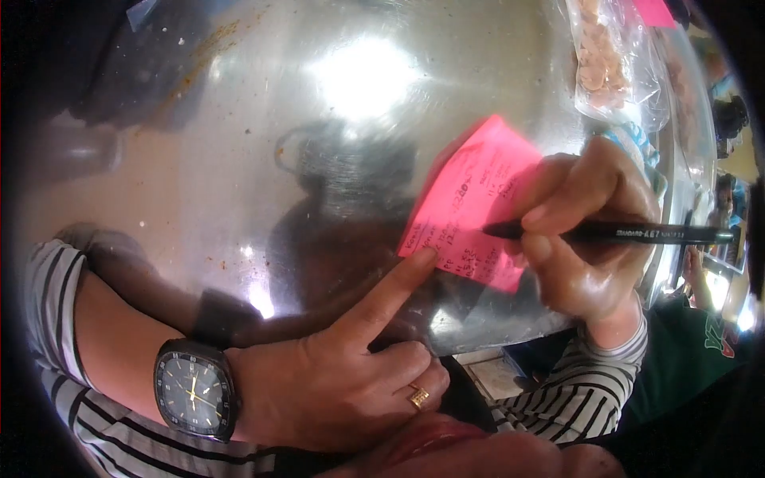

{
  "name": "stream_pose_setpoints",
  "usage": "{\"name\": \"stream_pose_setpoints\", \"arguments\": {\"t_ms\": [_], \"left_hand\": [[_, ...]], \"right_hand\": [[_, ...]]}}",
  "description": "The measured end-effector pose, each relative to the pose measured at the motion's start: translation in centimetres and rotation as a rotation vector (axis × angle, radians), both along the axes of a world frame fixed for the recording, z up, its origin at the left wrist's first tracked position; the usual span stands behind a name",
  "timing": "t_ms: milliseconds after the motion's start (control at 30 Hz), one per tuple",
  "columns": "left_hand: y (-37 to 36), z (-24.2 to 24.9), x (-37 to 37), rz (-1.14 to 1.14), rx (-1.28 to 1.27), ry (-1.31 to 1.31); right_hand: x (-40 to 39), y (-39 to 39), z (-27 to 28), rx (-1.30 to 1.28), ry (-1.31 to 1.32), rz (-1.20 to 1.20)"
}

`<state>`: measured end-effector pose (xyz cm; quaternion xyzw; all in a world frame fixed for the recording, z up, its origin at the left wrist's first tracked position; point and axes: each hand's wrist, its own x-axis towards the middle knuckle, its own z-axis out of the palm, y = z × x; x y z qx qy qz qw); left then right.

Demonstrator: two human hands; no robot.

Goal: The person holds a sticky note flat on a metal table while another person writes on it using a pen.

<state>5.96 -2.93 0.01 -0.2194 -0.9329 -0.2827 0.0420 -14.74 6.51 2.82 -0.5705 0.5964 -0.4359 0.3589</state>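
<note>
Right fingers (541, 250) around pen (621, 233), left forefinger (386, 293) straight on edge of notepad (474, 203), broad tabletop (227, 179) leftward

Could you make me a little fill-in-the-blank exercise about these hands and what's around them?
1. The right hand holds a black ____.
2. The left hand touches a ____ paper note with handwriting on it.
3. One finger of that hand wears a gold-coloured ____.
4. The wristwatch is on the ____ wrist.

Missing words: pen; pink; ring; left.
</note>
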Motion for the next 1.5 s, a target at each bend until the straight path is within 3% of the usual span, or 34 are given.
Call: {"name": "stream_pose_setpoints", "arguments": {"t_ms": [67, 267, 700, 933, 1067, 1133, 1267, 1400, 1467, 1500], "left_hand": [[0.4, -0.3, 0.0, 0.103, 0.136, 0.060], [0.7, -1.0, 0.3, 0.122, 0.151, 0.096], [-0.1, -0.3, 0.2, 0.019, 0.007, 0.160], [-0.5, 0.2, -0.1, -0.047, -0.038, 0.159], [-0.2, -0.1, 0.0, -0.017, 0.010, 0.170], [-0.3, 0.1, 0.0, -0.027, -0.010, 0.151], [0.1, -0.2, 0.1, 0.017, -0.007, 0.161], [-0.3, 0.9, -0.3, -0.062, -0.027, 0.121], [-0.3, 1.4, -0.4, -0.023, 0.041, 0.036], [-0.7, 1.5, -0.4, -0.056, 0.098, 0.051]], "right_hand": [[0.4, 0.0, 0.0, 0.033, -0.030, -0.049], [0.2, 0.2, 0.3, 0.043, 0.003, -0.047], [1.0, 0.8, -0.5, -0.134, 0.124, -0.024], [0.8, 0.9, -0.3, -0.065, 0.047, -0.052], [0.7, 0.8, -0.1, -0.042, -0.148, -0.105], [0.7, 0.8, 0.5, 0.079, -0.178, -0.195], [0.0, 0.4, -0.1, -0.055, -0.342, -0.222], [-0.9, 0.5, 1.3, -0.106, -0.309, -0.434], [-2.2, 0.5, 0.5, -0.266, -0.283, -0.366], [-2.4, 0.5, 0.8, -0.152, -0.383, -0.395]]}}
